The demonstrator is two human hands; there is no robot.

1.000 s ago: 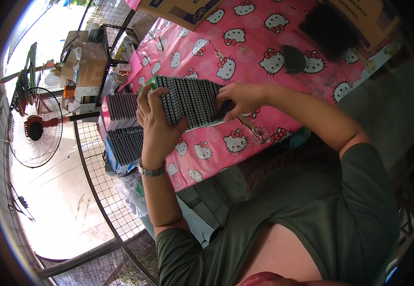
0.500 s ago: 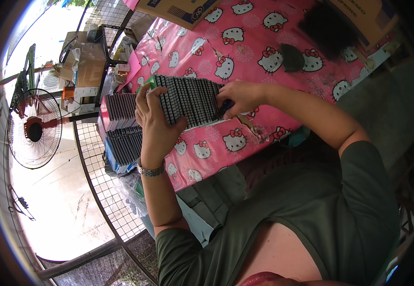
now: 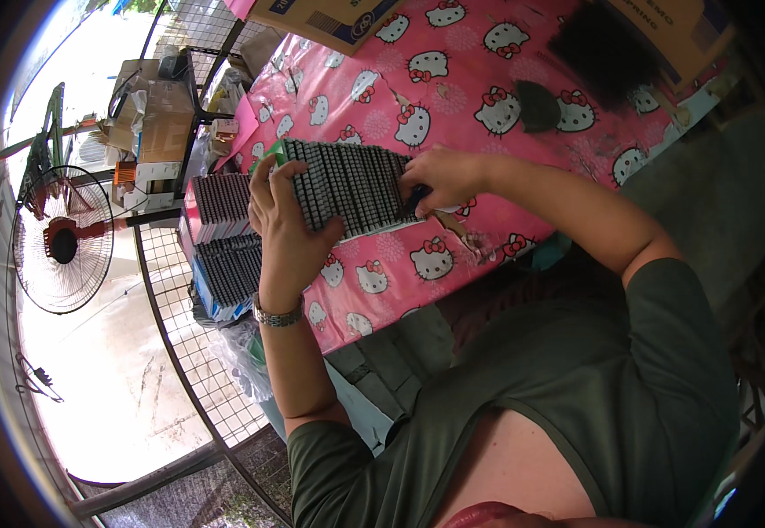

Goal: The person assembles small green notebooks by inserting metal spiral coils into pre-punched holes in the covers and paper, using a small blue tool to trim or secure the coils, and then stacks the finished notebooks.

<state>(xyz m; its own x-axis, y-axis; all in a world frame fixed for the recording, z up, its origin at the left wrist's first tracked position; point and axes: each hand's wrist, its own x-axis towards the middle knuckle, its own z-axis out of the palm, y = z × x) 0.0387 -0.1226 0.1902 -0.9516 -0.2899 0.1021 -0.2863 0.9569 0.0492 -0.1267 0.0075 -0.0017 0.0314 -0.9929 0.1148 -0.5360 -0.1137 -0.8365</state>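
A stack of spiral-bound notebooks [image 3: 347, 187] stands on the pink table with its dark coil bindings turned toward me. My left hand [image 3: 290, 211] is wrapped around the left end of the stack, thumb on the binding side and fingers over the top. A metal-band watch circles that wrist. At the stack's right end, my right hand [image 3: 444, 180] is closed on a small dark-handled hand tool [image 3: 417, 199]. Its tip meets the ends of the coils; the exact kind of tool is hidden by my fingers.
More spiral-bound notebooks [image 3: 224, 255] are piled beside the table's left edge. The pink patterned tablecloth [image 3: 453, 123] is torn in places. Cardboard boxes [image 3: 321, 22] sit at the far side, and a black bristly object [image 3: 602, 53] lies far right. A fan [image 3: 64, 242] stands at left.
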